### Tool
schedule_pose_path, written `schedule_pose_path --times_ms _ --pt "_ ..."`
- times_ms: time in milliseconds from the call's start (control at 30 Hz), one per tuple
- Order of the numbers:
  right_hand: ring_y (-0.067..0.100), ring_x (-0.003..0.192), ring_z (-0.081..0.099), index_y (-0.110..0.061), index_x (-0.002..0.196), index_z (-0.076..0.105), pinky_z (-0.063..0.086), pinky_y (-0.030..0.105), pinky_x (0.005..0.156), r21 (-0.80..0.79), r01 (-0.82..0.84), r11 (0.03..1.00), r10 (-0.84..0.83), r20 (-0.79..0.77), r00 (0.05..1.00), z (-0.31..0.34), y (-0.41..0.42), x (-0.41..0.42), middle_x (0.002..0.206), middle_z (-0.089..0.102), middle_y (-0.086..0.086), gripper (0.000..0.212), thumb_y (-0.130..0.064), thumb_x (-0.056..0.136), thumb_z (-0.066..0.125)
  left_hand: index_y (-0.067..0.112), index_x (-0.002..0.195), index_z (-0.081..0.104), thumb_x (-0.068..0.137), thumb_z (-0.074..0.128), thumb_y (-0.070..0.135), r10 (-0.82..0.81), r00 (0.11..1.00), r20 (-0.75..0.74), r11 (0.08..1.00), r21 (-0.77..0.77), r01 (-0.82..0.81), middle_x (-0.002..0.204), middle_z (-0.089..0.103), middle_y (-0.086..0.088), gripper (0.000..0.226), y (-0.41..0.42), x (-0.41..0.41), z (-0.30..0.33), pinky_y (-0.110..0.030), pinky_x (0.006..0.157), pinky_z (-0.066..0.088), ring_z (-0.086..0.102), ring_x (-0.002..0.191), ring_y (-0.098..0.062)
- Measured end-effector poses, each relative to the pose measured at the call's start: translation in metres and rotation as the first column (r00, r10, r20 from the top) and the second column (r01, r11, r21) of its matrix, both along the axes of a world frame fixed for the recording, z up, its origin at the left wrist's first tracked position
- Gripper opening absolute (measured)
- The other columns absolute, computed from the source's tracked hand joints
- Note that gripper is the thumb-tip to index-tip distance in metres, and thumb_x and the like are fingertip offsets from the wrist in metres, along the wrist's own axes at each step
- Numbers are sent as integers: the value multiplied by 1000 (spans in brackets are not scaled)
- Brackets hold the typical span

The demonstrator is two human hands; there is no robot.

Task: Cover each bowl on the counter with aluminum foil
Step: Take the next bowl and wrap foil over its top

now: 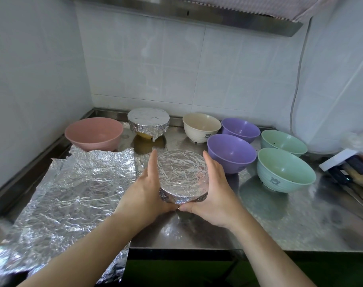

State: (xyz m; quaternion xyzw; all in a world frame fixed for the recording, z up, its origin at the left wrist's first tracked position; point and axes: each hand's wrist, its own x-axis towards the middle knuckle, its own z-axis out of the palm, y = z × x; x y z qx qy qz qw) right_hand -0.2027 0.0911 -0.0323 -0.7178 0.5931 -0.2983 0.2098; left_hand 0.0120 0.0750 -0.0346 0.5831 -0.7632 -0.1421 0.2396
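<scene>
Head view looking down at a steel counter (290, 220) tucked into a tiled corner. Both hands are cupped around a foil-wrapped bowl (181, 172) sitting near the front middle of the counter: the left hand (144, 189) presses flat against its left side with fingers straight and pointing away, the right hand (214, 189) does the same on the right side, and the thumbs meet under the near edge. So neither hand is really clenched, just palms and straight fingers pushing the foil in against the bowl. Foil on top is stretched tight and crinkly. Behind it, up against the back wall, sits another covered bowl (148, 123), with a bit of yellow showing below the foil skirt. Uncovered ones: a pink bowl (93, 133) at back left, a cream bowl (201, 127) at the back, two purple bowls (231, 152) (240, 129) just right of the hands, and two green bowls (285, 169) (283, 141) further right. A big wrinkled foil sheet (72, 193) lies spread over the left part of the counter, hanging past the front edge. Some clutter sits at the far right edge, too blurry to tell what it is.
</scene>
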Motion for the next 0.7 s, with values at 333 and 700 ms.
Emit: schedule_pose_path --times_ms 333,700 --pt "-31 135 6 -42 166 -7 14 6 110 0 20 1000 -20 15 1000 2 3 2 160 2 -37 149 -51 62 99 29 158 -23 73 92 34 -2 999 -41 1000 -7 2 109 68 -13 144 -3 3 -5 -40 75 55 66 83 -31" --pt "-11 149 6 -35 166 -14 13 15 118 -10 39 999 -39 5 999 2 1 6 162 -3 -31 153 -50 64 99 30 160 -18 74 77 21 21 976 -218 987 161 14 158 29 -11 128 13 10 4 -38 100 50 52 131 -34"
